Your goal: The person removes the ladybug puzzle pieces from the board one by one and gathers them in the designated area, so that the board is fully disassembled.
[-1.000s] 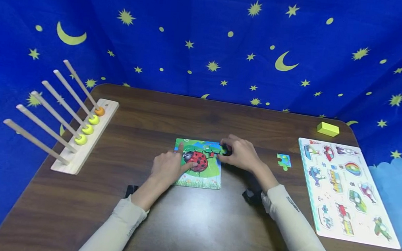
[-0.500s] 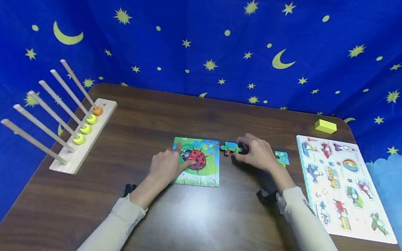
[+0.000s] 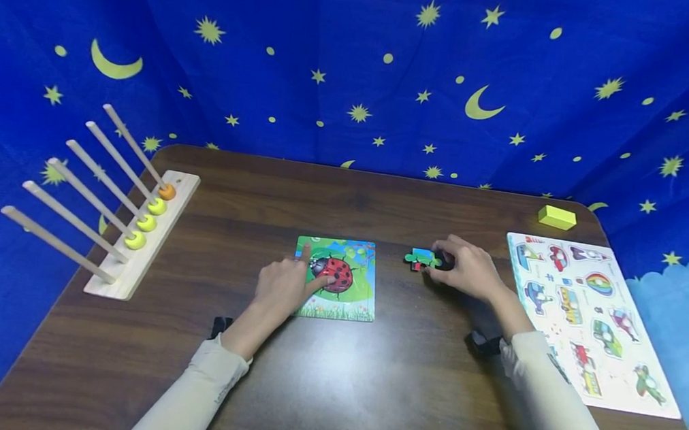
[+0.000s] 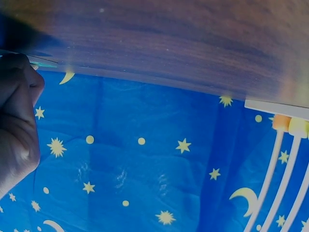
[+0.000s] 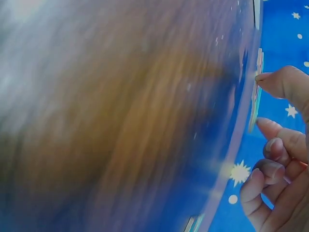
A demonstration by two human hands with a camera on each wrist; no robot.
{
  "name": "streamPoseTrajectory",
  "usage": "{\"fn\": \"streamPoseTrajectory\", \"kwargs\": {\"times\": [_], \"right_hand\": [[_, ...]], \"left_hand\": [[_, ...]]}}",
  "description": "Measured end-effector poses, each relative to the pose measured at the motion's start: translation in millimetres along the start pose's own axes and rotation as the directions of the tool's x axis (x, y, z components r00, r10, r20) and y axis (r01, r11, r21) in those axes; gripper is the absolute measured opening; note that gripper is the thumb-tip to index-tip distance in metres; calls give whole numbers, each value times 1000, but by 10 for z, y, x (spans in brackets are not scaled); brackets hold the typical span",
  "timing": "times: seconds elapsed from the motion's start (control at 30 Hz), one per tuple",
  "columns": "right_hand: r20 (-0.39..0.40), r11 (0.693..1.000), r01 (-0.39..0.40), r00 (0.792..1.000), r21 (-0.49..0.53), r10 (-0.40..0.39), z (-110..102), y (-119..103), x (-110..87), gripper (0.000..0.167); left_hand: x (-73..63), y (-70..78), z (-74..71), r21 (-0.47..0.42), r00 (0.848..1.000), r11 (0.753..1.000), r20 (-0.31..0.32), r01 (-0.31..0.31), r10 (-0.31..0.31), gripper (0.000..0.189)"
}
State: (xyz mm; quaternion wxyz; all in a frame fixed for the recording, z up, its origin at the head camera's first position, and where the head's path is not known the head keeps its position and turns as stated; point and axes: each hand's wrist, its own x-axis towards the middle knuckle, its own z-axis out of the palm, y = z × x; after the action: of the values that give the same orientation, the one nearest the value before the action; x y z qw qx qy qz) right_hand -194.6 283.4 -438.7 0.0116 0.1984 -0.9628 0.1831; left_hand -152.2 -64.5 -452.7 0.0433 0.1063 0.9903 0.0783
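A square ladybug puzzle board [image 3: 352, 304] lies flat near the middle of the brown table. My left hand [image 3: 283, 281] rests at its left side, index finger stretched along the edge and thumb on the ladybug picture. To the right of the board, my right hand [image 3: 469, 270] pinches a blue, green and red puzzle piece [image 3: 422, 258] by its right side, low over the table. In the right wrist view, thumb and index finger meet the thin edge of the puzzle piece [image 5: 256, 104]. The left wrist view shows only the back part of the left hand [image 4: 17, 116].
A wooden peg stand [image 3: 152, 239] with yellow and orange beads stands at the left. On the right lies a white picture board [image 3: 572, 358] with vehicle shapes, a yellow block [image 3: 557, 218] behind it. A blue starry curtain [image 3: 306, 95] hangs at the table's far edge.
My right hand has slid the puzzle piece rightward, away from the ladybug board. It now covers the spot where another loose piece lay. The left hand has stayed on the board.
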Motion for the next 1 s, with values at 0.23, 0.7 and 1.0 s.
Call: {"fn": "streamPoseTrajectory", "kwargs": {"times": [0.23, 0.7, 1.0], "right_hand": [[-8, 999, -35, 999, -2, 35, -58, 128, -81, 34], [-11, 998, -60, 998, 8, 60, -63, 279, -156, 35], [16, 996, -81, 997, -26, 82, -78, 289, -148, 34]], "left_hand": [[-1, 0, 17, 0, 1000, 1000, -14, 1, -1, 89], [-15, 5, 2, 0, 1000, 1000, -25, -3, 3, 89], [-19, 6, -4, 1, 1000, 1000, -12, 6, -6, 89]]}}
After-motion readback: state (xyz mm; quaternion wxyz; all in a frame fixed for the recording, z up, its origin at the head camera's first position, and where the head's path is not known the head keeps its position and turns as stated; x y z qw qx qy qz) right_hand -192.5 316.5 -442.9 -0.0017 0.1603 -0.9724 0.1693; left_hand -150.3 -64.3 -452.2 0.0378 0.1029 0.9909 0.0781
